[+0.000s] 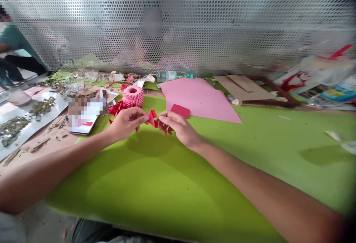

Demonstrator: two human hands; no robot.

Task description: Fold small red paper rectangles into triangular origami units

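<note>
My left hand [128,123] pinches a small folded red paper piece [151,118] between thumb and fingers, raised over the green table top [155,183]. Just to the right, my right hand [178,127] has loosely bent fingers, their tips close beside the paper's right edge and seemingly apart from it. Behind the left hand stands a ring-shaped pink folded-paper piece [132,96] with a hole in its top. A pile of red folded pieces [118,108] lies next to it, partly covered by the hand. A flat red paper stack [180,111] rests behind my right hand.
A large pink sheet [198,98] lies behind the hands. At left are a lit phone [88,117] and dried plant bits on a white sheet [59,104]. Along the perforated metal wall [194,20] are a plastic bottle [174,75], cardboard [244,87] and plastic bags [325,76]. Someone sits far left.
</note>
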